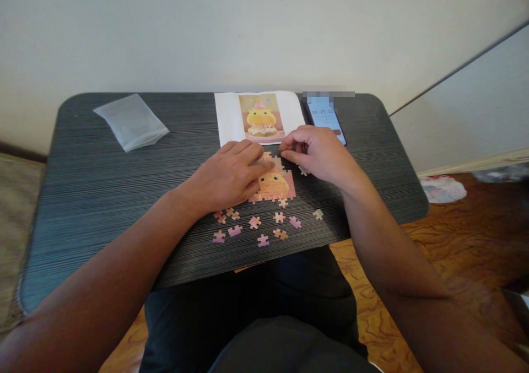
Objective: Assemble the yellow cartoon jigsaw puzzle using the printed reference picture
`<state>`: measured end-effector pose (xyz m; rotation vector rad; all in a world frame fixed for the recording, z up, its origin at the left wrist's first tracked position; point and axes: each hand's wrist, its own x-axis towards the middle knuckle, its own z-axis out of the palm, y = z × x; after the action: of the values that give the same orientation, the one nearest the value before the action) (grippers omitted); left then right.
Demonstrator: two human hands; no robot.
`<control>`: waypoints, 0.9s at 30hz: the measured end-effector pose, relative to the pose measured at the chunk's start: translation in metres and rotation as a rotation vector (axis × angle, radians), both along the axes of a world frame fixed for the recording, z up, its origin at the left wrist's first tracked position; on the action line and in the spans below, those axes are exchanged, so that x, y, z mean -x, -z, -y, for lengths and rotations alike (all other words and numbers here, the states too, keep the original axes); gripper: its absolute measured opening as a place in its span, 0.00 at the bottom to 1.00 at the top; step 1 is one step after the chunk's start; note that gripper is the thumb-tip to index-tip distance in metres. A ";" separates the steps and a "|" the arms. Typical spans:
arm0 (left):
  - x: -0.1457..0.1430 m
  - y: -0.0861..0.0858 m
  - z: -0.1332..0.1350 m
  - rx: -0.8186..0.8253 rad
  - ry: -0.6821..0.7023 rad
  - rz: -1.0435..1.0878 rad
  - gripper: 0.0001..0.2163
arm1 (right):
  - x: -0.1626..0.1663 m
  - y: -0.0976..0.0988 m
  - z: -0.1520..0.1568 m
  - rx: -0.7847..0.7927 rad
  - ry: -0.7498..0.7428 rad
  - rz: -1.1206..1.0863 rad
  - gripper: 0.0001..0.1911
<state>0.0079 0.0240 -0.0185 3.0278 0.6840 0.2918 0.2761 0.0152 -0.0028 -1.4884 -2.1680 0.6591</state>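
Observation:
A partly assembled jigsaw puzzle (276, 185) with a yellow figure on pink lies in the middle of the dark table (103, 185). My left hand (229, 176) rests flat on the puzzle's left side, fingers stretched toward its top edge. My right hand (318, 153) is curled at the puzzle's upper right corner, fingertips pinched together right at the top edge; what they hold is hidden. Several loose puzzle pieces (256, 222) lie scattered in front of the puzzle. One more loose piece (304, 171) sits under my right hand.
A printed reference picture (259, 117) of the same yellow figure lies at the table's far edge. A phone (325, 118) showing a timer lies to its right. A clear plastic bag (131, 121) rests at the far left. My lap is below the near edge.

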 end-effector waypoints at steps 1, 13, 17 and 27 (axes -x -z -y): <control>0.000 0.000 0.000 0.000 0.001 -0.004 0.18 | 0.000 0.000 0.000 -0.006 -0.003 0.012 0.03; -0.002 -0.004 0.002 -0.001 -0.014 -0.031 0.19 | 0.011 0.006 -0.003 0.102 0.018 -0.045 0.05; -0.002 -0.003 0.001 0.014 -0.009 -0.012 0.19 | -0.001 -0.008 0.002 0.045 0.058 -0.031 0.04; 0.001 -0.001 -0.002 0.056 0.000 0.009 0.18 | -0.057 -0.023 0.029 0.182 -0.053 0.106 0.12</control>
<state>0.0071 0.0260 -0.0178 2.9723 0.6805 0.2807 0.3334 -0.0141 0.0201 -1.5943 -2.2867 0.8327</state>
